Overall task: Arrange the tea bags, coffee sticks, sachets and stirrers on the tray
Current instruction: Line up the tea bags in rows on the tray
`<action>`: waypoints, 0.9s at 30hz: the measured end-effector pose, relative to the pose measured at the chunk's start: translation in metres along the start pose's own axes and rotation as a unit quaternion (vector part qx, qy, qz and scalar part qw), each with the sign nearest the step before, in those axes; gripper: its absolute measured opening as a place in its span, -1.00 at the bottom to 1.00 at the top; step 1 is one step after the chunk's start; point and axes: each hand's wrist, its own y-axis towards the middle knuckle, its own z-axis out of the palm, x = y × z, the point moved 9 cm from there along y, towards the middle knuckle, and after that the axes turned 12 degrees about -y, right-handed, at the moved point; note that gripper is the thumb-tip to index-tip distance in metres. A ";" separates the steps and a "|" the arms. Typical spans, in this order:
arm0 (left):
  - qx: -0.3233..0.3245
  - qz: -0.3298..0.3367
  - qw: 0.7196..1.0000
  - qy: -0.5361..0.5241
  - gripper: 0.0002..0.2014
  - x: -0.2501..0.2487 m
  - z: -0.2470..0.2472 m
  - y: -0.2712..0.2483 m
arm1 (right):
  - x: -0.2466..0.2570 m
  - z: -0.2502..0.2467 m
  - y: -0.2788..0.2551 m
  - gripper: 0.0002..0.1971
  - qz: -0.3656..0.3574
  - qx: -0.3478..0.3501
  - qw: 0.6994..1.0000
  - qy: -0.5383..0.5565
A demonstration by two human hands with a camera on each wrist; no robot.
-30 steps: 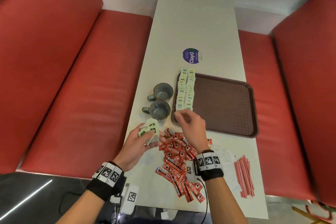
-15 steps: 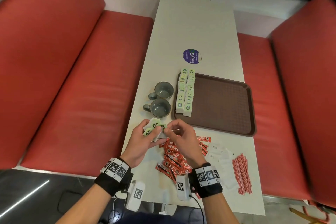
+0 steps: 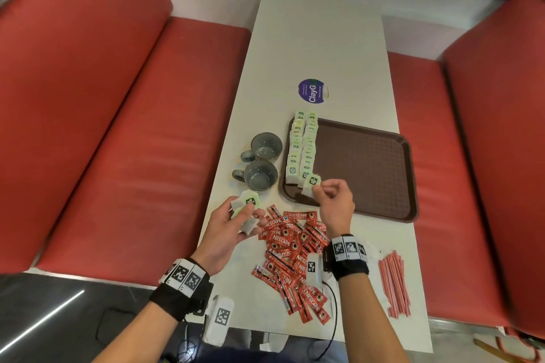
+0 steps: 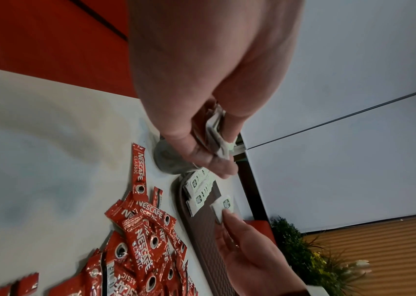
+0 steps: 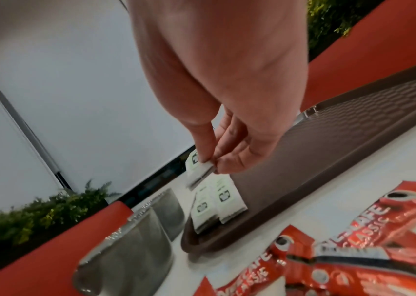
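Tea bag (image 3: 312,183) pinched in right hand (image 3: 334,203) above tray (image 3: 368,162).

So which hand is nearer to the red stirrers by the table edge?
Right. The right hand is over the tray's near corner, pinching a tea bag; the stirrers lie to its right and nearer the person. The left hand is beyond the coffee sticks, farther away.

The tea bag (image 3: 312,184) pinched in my right hand (image 3: 334,205) is matt paper with a printed green tag. The tray (image 3: 368,168) is brown plastic, its floor a rough waffle texture. The coffee sticks (image 3: 295,247) are glossy, crinkled red foil. The two cups (image 3: 261,162) look like glazed, speckled grey ceramic. The table (image 3: 318,38) is smooth and pale, the benches (image 3: 118,127) smooth red upholstery.
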 end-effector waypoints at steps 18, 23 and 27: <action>-0.022 -0.004 1.000 -0.020 -0.67 -0.007 -0.017 -0.003 | 0.019 0.073 0.029 -0.79 -0.139 -0.007 0.968 -0.210; -0.019 -0.006 1.000 -0.020 -0.67 -0.006 -0.020 -0.004 | 0.016 0.084 0.022 -0.81 -0.157 0.033 0.962 -0.222; -0.010 -0.007 1.000 -0.015 -0.67 -0.006 -0.019 -0.002 | 0.012 0.092 0.025 -0.72 -0.128 0.042 0.967 -0.215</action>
